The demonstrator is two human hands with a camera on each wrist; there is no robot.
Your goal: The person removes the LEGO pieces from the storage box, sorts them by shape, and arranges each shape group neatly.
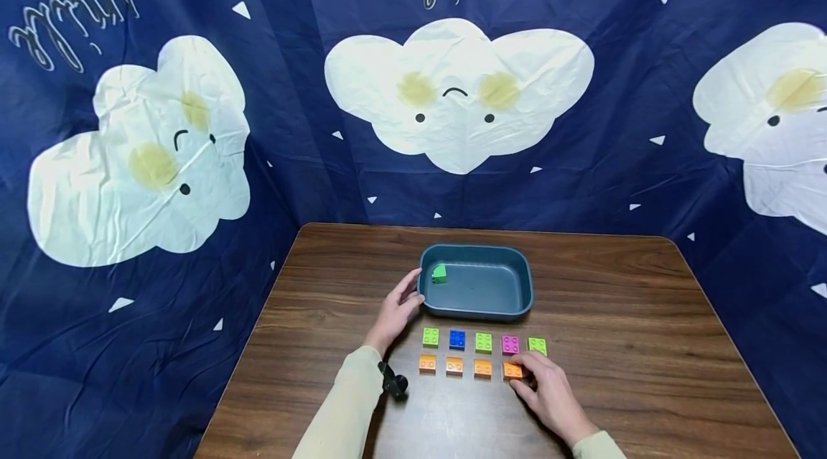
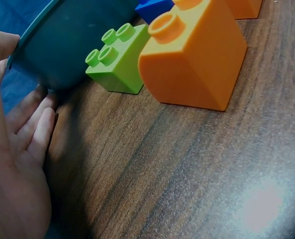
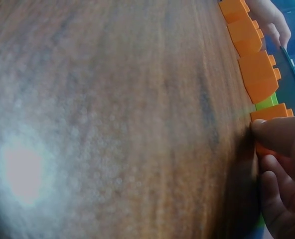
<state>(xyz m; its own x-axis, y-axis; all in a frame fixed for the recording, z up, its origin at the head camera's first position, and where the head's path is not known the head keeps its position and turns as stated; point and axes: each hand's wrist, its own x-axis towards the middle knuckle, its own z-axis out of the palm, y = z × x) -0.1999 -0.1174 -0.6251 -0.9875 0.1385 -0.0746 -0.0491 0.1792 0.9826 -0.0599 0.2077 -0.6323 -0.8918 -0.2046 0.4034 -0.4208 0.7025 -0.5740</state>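
Observation:
My left hand (image 1: pixel 395 312) lies against the left side of a dark teal tub (image 1: pixel 478 314), its fingers extended and touching the wall and rim. Between the thumb and fingers of my right hand (image 1: pixel 549 391) is an orange toy building block (image 1: pixel 512 371), pinched at the right end of the front row. In the right wrist view the thumb presses this orange block (image 3: pixel 269 112), and the fingers partly hide it. More orange blocks (image 1: pixel 482 368) stand to its left. Just beyond the right fingers is a light green block (image 1: pixel 537 345), partly covered by them.
Behind the orange row sit a light green block (image 1: pixel 431 337), a blue block (image 1: pixel 457 340), another light green block (image 1: pixel 483 342) and a pink block (image 1: pixel 510 345). Inside the tub lies a green block (image 1: pixel 439 274). A blue curtain (image 1: pixel 291 179) hangs behind the wooden table (image 1: pixel 614 315).

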